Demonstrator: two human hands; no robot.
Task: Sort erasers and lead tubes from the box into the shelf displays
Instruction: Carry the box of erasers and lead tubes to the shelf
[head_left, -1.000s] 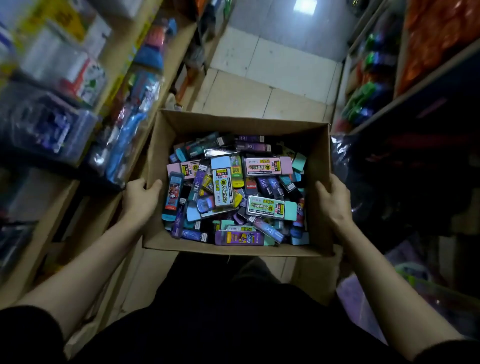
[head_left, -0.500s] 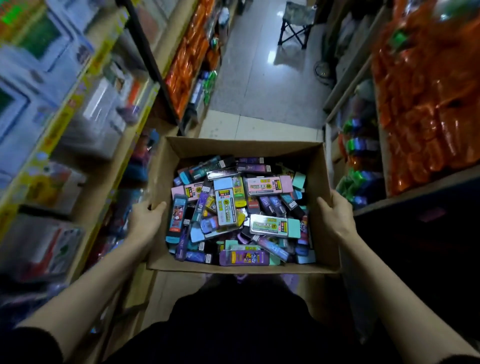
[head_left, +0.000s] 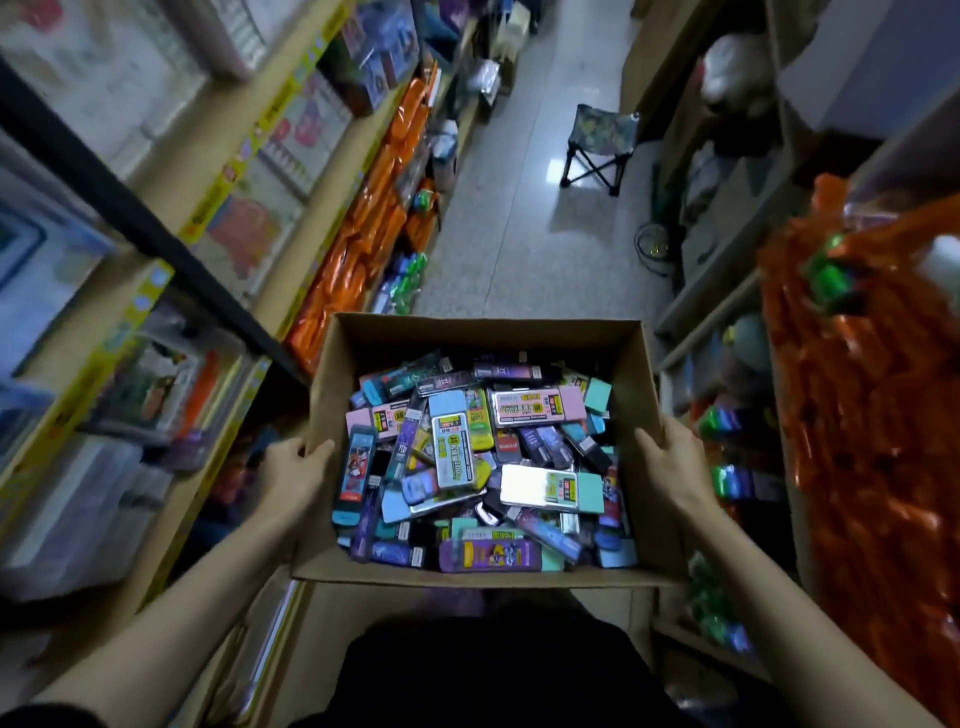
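Box (head_left: 483, 332) rides higher than a second ago; more aisle floor and a folding stool (head_left: 600, 148) now show. Left grip (head_left: 291, 470) and right grip (head_left: 675, 467) clasp its side walls. Erasers and lead tubes (head_left: 457, 460) all inside, unsorted. Judgement: carrying stage, sorting not begun.

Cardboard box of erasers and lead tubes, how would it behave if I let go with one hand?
Probably heavy for its size: the cardboard box is heaped wall to wall. It would likely tip, since the left hand and right hand grip opposite sides. The loose packs may slide.
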